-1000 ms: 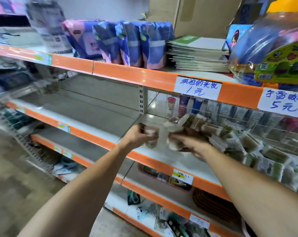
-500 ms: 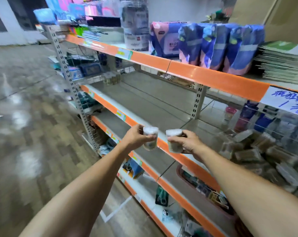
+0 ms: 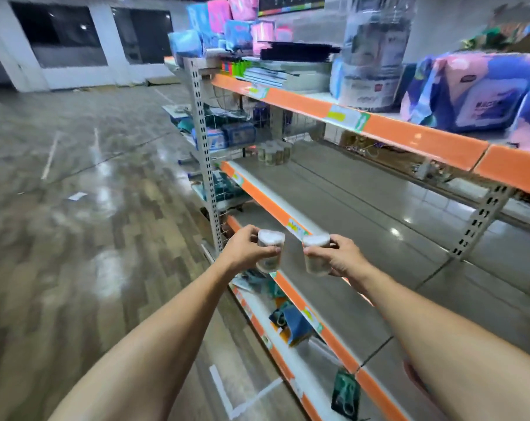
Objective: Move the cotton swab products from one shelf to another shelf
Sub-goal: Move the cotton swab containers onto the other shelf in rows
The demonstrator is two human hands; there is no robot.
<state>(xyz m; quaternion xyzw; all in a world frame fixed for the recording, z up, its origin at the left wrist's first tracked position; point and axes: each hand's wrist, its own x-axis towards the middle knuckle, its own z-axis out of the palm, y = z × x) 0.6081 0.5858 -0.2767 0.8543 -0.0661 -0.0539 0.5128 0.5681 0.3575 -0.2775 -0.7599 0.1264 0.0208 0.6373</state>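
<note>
The person stands in front of a long shelving unit with orange edges and holds both arms out over it. The left hand (image 3: pixel 245 249) has its grip closed around a small clear tub of cotton swabs (image 3: pixel 270 251), fingers and thumb curled round the tub's side. The right hand (image 3: pixel 340 259) holds a second tub of cotton swabs (image 3: pixel 316 253) in the same way, its grip closed around the body of the tub. Both tubs stand about upright, with the white swab tips showing at the top. They are just beside each other but do not touch, and they hang in the air in front of the orange edge of the middle shelf (image 3: pixel 364 208), not resting on it.

Far back at the left end of this grey shelf stands a small group of similar tubs (image 3: pixel 272 153), next to a wire divider. On the top shelf (image 3: pixel 409 138) lie colourful soft packs (image 3: pixel 476 92), a big clear wrapped bundle (image 3: pixel 376 56) and a stack of notebooks (image 3: pixel 266 74). Lower shelves carry a few dark packets; what is in them I cannot tell. To the left there is a shiny grey floor (image 3: pixel 75 208).
</note>
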